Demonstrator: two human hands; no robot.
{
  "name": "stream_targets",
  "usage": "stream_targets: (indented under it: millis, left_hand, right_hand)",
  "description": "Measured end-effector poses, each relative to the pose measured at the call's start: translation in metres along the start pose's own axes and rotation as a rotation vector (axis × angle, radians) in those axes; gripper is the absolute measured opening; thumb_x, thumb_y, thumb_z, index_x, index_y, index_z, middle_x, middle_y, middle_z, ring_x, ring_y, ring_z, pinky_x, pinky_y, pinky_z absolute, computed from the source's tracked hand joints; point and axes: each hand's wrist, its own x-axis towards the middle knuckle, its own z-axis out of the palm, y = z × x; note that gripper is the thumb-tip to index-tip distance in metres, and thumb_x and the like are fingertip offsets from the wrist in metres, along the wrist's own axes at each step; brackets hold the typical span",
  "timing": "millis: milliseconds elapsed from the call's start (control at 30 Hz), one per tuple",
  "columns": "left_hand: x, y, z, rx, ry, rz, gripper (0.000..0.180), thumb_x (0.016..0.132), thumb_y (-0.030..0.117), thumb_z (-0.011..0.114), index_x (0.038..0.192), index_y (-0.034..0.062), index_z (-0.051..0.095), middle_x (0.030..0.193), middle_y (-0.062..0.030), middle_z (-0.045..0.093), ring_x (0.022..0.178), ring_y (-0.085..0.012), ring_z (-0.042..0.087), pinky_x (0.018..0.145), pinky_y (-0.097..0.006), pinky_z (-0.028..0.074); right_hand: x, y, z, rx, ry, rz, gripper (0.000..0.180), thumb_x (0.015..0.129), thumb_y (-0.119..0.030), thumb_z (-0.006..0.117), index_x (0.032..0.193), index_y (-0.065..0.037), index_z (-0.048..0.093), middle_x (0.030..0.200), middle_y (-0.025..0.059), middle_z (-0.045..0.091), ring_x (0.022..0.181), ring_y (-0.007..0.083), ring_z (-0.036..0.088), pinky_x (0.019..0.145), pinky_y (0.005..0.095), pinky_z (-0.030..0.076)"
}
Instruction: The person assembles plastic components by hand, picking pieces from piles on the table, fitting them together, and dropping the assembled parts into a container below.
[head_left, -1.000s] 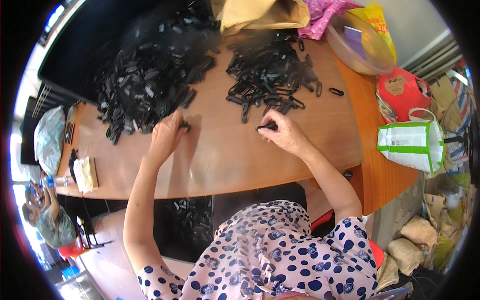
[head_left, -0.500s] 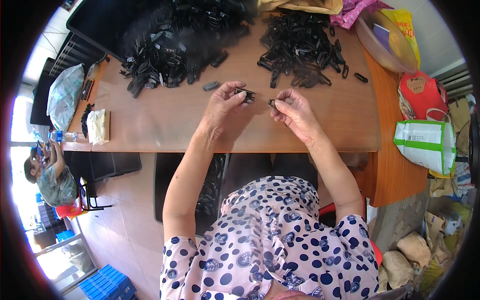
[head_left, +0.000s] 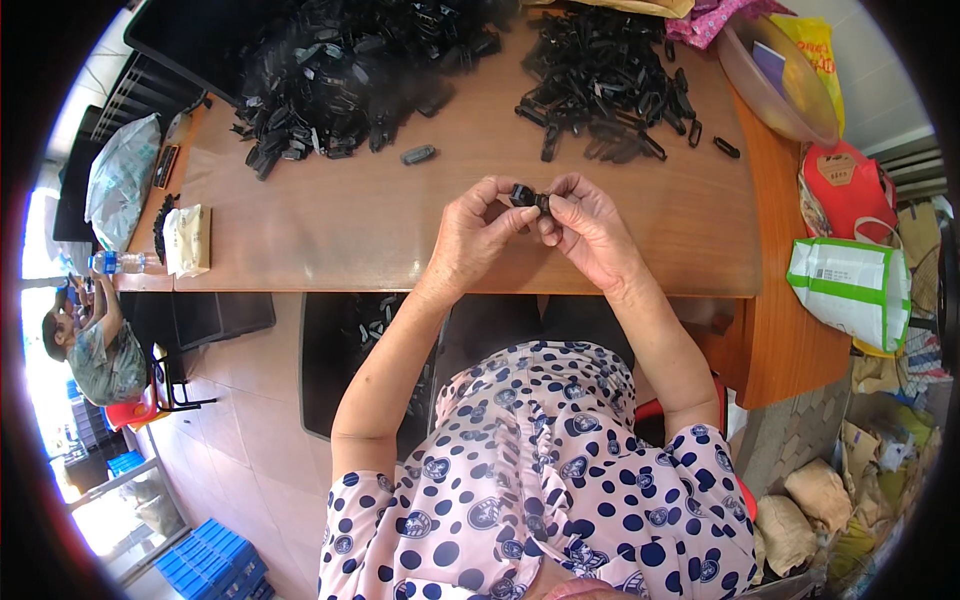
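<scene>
Over the near part of the brown table (head_left: 330,225), my two hands meet. My left hand (head_left: 475,228) pinches a small black plastic part (head_left: 521,195) between thumb and fingers. My right hand (head_left: 594,232) has its thumb and fingertips closed on another small black piece (head_left: 543,204), pressed up against the first. Fingers cover much of both, so I cannot tell how they fit together. A lone grey-black oblong part (head_left: 419,155) lies beyond my left hand. Farther off are a large heap of black plastic parts (head_left: 345,75) and a second heap of black loop-shaped pieces (head_left: 598,75).
A black tray (head_left: 190,45) stands at the far left. Tissue pack (head_left: 188,242) and water bottle (head_left: 120,262) sit at the left edge. A plastic basin (head_left: 765,85) and bags (head_left: 850,285) flank the right side. Another person (head_left: 105,345) sits at the far left.
My hands have come together from being apart, and the two black pieces now touch. The view has shifted slightly.
</scene>
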Motion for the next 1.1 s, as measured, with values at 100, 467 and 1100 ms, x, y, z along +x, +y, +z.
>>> stream_targets:
  millis: [100, 467, 1100]
  left_hand:
    - [-0.004, 0.010, 0.008, 0.003, -0.004, -0.002, 0.029, 0.090, 0.012, 0.063, 0.116, -0.0002, 0.058, 0.093, -0.0046, 0.065, 0.073, -0.0082, 0.060, 0.064, -0.021, 0.047]
    - [-0.014, 0.002, 0.011, -0.116, 0.002, -0.065, 0.044, 0.092, 0.008, 0.058, 0.132, -0.0011, 0.041, 0.105, -0.0096, 0.062, 0.086, -0.0113, 0.057, 0.071, -0.023, 0.048]
    - [-0.032, 0.008, 0.008, 0.506, -0.036, 0.348, 0.041, 0.079, -0.004, 0.064, 0.118, 0.0044, 0.057, 0.089, -0.0133, 0.059, 0.077, -0.0280, 0.059, 0.069, -0.036, 0.048]
  right_hand:
    - [-0.004, -0.003, -0.006, 0.014, 0.000, -0.015, 0.015, 0.090, -0.009, 0.063, 0.100, -0.007, 0.052, 0.082, 0.0028, 0.061, 0.070, 0.0111, 0.060, 0.058, 0.0219, 0.046]
    - [-0.011, -0.009, -0.007, 0.010, 0.003, 0.017, 0.015, 0.089, -0.007, 0.063, 0.100, -0.007, 0.054, 0.085, 0.0034, 0.062, 0.069, 0.0108, 0.057, 0.053, 0.0197, 0.042]
    - [-0.013, -0.008, -0.001, -0.148, -0.103, 0.136, 0.009, 0.089, -0.006, 0.063, 0.091, -0.006, 0.054, 0.072, -0.0017, 0.051, 0.061, 0.0058, 0.047, 0.049, 0.0185, 0.031]
